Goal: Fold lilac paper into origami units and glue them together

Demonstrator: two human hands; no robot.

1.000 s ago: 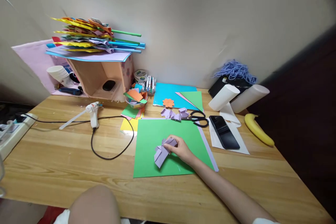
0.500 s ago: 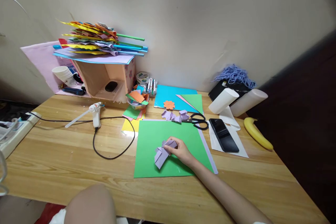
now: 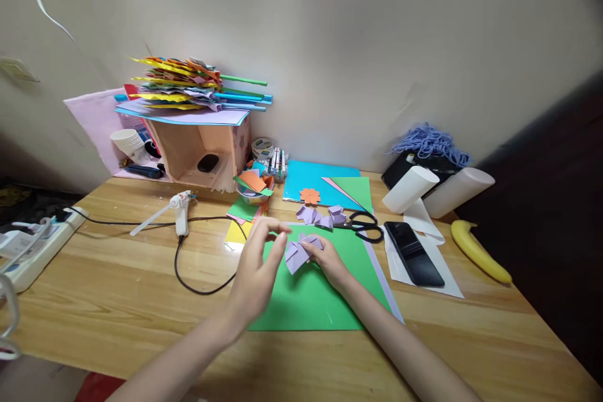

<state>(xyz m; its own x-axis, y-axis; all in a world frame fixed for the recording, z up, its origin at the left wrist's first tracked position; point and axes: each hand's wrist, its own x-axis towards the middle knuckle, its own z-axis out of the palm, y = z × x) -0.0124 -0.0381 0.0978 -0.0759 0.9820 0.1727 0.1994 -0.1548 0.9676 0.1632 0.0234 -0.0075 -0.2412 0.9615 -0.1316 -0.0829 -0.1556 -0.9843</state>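
Observation:
A folded lilac paper piece [image 3: 296,255] is pinched between the thumb and fingers of my right hand [image 3: 327,262], above the green sheet [image 3: 320,301]. My left hand [image 3: 260,267] hovers just left of the paper, thumb and fingers apart, apparently not touching it. Beyond the green sheet's far edge lie several lilac paper offcuts [image 3: 311,216] and a pair of black scissors [image 3: 369,226]. An orange paper flower shape [image 3: 309,196] rests on the blue sheet [image 3: 301,177] behind them.
A glue gun [image 3: 181,213] with its black cord [image 3: 198,292] is on the left, near a power strip [image 3: 51,245]. A bowl of paper scraps [image 3: 253,187] stands before the pink box [image 3: 169,144]. On the right are a phone [image 3: 414,254], white paper rolls [image 3: 409,188] and a banana [image 3: 478,252].
My left hand has come up from below the table's edge to beside the lilac paper. My right hand still holds the paper, now turned slightly. The view has shifted a little.

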